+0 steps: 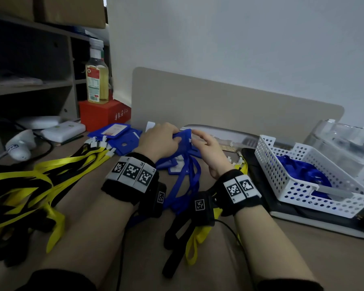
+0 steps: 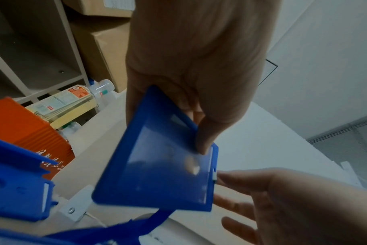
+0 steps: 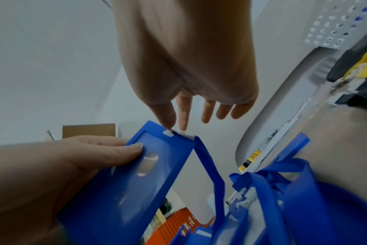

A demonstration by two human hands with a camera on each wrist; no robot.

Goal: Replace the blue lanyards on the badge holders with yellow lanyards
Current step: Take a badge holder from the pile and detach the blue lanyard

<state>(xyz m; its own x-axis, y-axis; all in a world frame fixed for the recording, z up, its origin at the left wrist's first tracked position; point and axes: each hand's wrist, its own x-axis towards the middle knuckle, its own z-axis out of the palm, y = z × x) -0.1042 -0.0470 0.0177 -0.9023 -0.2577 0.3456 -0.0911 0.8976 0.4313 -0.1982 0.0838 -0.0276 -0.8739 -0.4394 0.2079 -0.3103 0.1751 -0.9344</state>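
My left hand (image 1: 173,140) (image 2: 199,142) grips a blue badge holder (image 1: 184,135) (image 2: 157,165) (image 3: 149,174) by its side, thumb on the clear window, lifted above the desk. My right hand (image 1: 194,135) (image 3: 176,128) pinches the white clip (image 3: 170,133) (image 2: 214,175) at the holder's top edge between thumb and index finger; the other fingers are straight. From that clip a blue lanyard (image 1: 188,179) (image 3: 212,167) hangs down to the desk. Yellow lanyards (image 1: 51,177) lie in a heap at the left.
More blue badge holders (image 1: 122,136) lie at the back left and under my hands. A white perforated basket (image 1: 290,185) holding blue lanyards stands at the right on a dark notebook. A red box (image 1: 102,115) with a bottle (image 1: 96,80) on it stands behind.
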